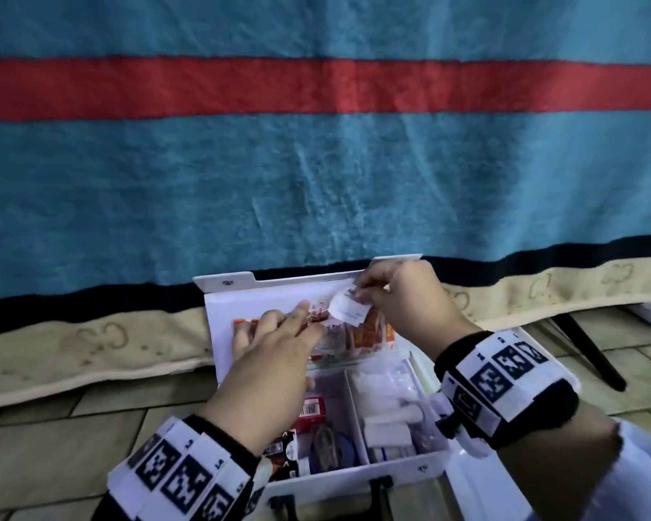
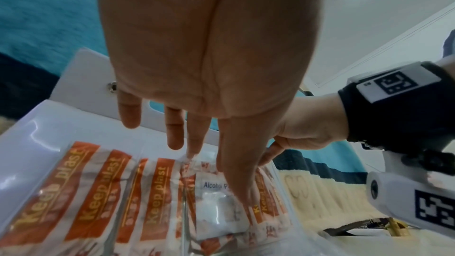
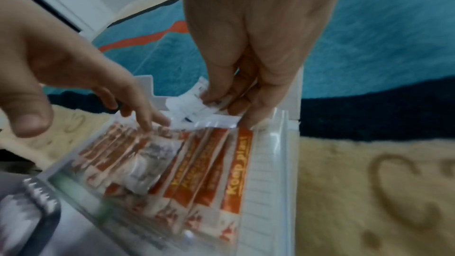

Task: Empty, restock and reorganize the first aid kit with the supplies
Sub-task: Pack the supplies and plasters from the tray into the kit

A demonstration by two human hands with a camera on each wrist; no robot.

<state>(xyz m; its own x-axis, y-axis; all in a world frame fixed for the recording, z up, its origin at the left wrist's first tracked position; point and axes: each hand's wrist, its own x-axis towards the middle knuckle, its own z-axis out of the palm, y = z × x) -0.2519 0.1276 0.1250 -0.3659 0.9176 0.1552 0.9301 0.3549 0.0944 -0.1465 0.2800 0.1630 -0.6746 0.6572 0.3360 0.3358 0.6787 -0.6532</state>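
The white first aid kit (image 1: 399, 468) lies open on the floor with its lid (image 1: 222, 310) standing up. A clear pocket in the lid holds orange Keep plast plasters (image 2: 98, 192) (image 3: 236, 172) (image 1: 373, 330) and an alcohol pad (image 2: 216, 207). My left hand (image 1: 279, 327) (image 2: 187, 139) reaches over the tray, its straight fingers touching the pocket's front. At the pocket's top edge, my right hand (image 1: 369, 293) (image 3: 221, 97) pinches a small white sachet (image 1: 348, 309) (image 3: 189, 107) between thumb and fingers.
The kit's tray holds a red box (image 1: 312, 409) on the left and white gauze rolls (image 1: 388, 426) on the right of a divider. A blue blanket (image 1: 316, 174) with a red stripe hangs behind. A black leg (image 1: 587, 351) stands on the tiled floor at right.
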